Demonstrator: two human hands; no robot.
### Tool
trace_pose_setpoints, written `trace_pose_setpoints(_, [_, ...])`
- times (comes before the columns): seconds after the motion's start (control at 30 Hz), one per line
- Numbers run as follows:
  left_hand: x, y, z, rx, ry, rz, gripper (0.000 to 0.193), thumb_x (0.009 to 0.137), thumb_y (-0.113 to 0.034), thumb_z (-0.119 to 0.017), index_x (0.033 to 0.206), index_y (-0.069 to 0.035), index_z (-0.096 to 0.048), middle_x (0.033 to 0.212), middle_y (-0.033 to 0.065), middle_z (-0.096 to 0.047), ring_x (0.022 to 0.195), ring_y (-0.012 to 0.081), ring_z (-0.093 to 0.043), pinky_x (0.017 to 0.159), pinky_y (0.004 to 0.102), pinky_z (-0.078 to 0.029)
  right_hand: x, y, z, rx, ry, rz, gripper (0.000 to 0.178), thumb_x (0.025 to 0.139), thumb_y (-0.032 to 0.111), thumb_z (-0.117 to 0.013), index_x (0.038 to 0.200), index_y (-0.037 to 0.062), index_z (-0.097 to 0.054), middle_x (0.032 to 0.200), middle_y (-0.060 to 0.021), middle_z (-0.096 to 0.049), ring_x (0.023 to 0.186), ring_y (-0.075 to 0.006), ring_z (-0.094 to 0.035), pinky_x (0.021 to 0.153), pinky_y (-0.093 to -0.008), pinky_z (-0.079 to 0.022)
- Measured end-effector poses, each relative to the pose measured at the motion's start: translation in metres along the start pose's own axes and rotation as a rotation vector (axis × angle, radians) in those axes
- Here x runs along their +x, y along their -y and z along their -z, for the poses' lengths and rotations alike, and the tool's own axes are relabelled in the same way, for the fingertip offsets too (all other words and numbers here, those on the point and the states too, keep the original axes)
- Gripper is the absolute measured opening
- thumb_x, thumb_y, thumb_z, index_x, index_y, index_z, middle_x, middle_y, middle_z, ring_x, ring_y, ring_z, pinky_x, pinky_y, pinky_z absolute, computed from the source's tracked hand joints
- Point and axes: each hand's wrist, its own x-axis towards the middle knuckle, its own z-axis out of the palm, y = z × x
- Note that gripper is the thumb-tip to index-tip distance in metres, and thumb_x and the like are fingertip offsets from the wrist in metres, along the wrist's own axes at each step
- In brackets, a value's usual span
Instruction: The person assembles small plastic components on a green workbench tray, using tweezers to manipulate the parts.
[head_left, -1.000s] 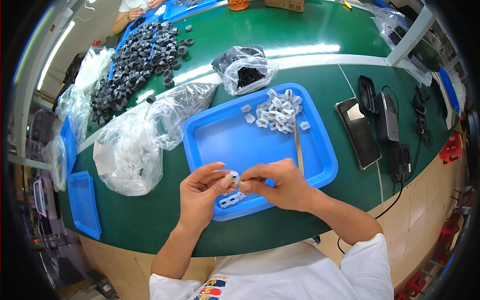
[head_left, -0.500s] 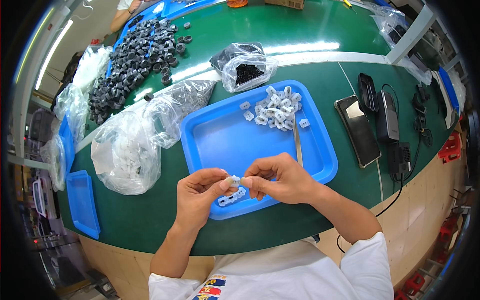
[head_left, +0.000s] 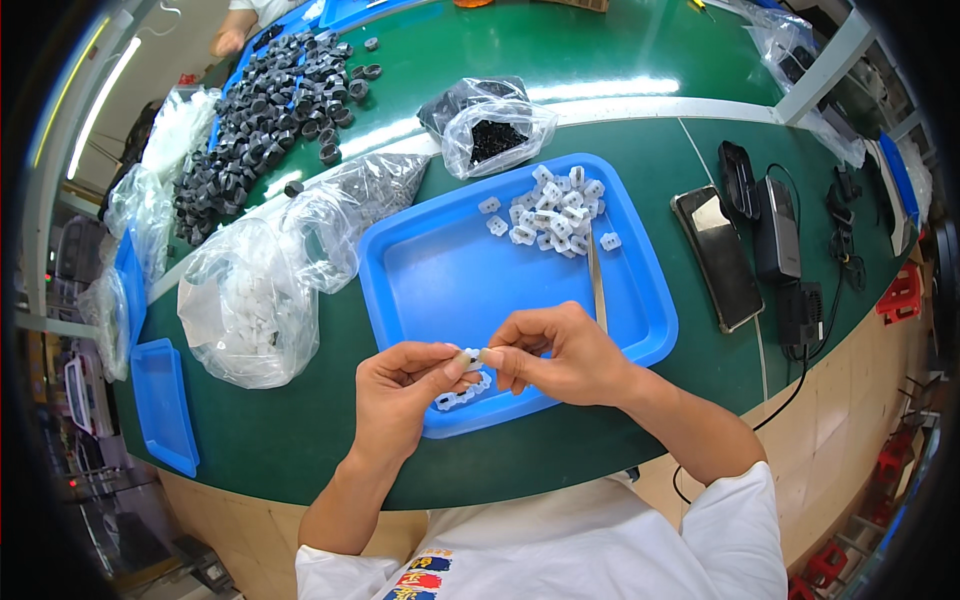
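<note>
White piece [head_left: 475, 356] in hands [head_left: 565, 358]; room inside tray rim [head_left: 371, 275].

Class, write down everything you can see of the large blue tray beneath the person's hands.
The large blue tray is a shallow, plastic-looking rectangle with rounded corners and raised walls. It lies slightly turned on the green tabletop. Toward its far right sits a heap of small white pieces, with a narrow metallic-looking strip beside it; a row of similar pieces lies near its front edge. The left hand and right hand partly hide its near side.
</note>
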Motion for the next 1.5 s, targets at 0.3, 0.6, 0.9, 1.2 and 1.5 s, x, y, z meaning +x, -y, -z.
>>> trace_pose_setpoints(0.3, [-0.002,-0.001,0.000,-0.079,0.030,0.028,0.015,0.084,0.004,-0.065,0.098,0.006,-0.063,0.091,0.0178,-0.068,0.081,0.0238,-0.069,0.073,0.0307,-0.058,-0.001,0.000,-0.003,0.040,0.015,0.005,0.021,0.092,0.018,-0.060,0.088,-0.0028,-0.064,0.070,-0.0063,-0.065,0.063,-0.0094,-0.062,0.053,-0.0228,-0.049])
trace_pose_setpoints(0.6, [-0.003,-0.001,-0.006,0.017,-0.011,-0.010,0.016,0.083,0.004,-0.065,0.098,0.004,-0.064,0.090,0.0181,-0.068,0.077,0.0235,-0.070,0.068,0.0281,-0.058,0.001,0.001,0.001,-0.076,0.032,-0.032,0.023,0.091,0.020,-0.061,0.087,-0.0028,-0.064,0.068,-0.0064,-0.065,0.061,-0.0092,-0.061,0.052,-0.0228,-0.049])
trace_pose_setpoints(0.9, [-0.002,-0.001,-0.005,-0.013,-0.061,-0.031,0.016,0.084,0.002,-0.065,0.100,0.007,-0.064,0.094,0.0180,-0.068,0.085,0.0244,-0.069,0.076,0.0306,-0.059,0.001,0.002,0.005,0.039,0.066,-0.036,0.023,0.093,0.018,-0.058,0.099,-0.0032,-0.066,0.078,-0.0076,-0.067,0.070,-0.0114,-0.064,0.065,-0.0249,-0.054])
trace_pose_setpoints(1.2, [-0.004,0.000,-0.006,0.064,-0.037,-0.051,0.016,0.084,0.000,-0.066,0.099,0.006,-0.065,0.091,0.0187,-0.068,0.080,0.0236,-0.069,0.069,0.0283,-0.059,0.002,0.001,0.009,-0.015,0.123,-0.023,0.022,0.091,0.017,-0.061,0.098,-0.0025,-0.068,0.078,-0.0083,-0.068,0.070,-0.0115,-0.065,0.065,-0.0251,-0.055])
trace_pose_setpoints(1.5, [-0.002,-0.001,-0.001,0.099,0.024,-0.009,0.018,0.086,0.001,-0.062,0.103,0.008,-0.063,0.094,0.0189,-0.067,0.085,0.0245,-0.069,0.074,0.0282,-0.058,0.002,0.001,0.010,-0.069,0.130,-0.051,0.020,0.090,0.016,-0.063,0.096,-0.0027,-0.069,0.077,-0.0098,-0.069,0.068,-0.0124,-0.065,0.065,-0.0264,-0.056])
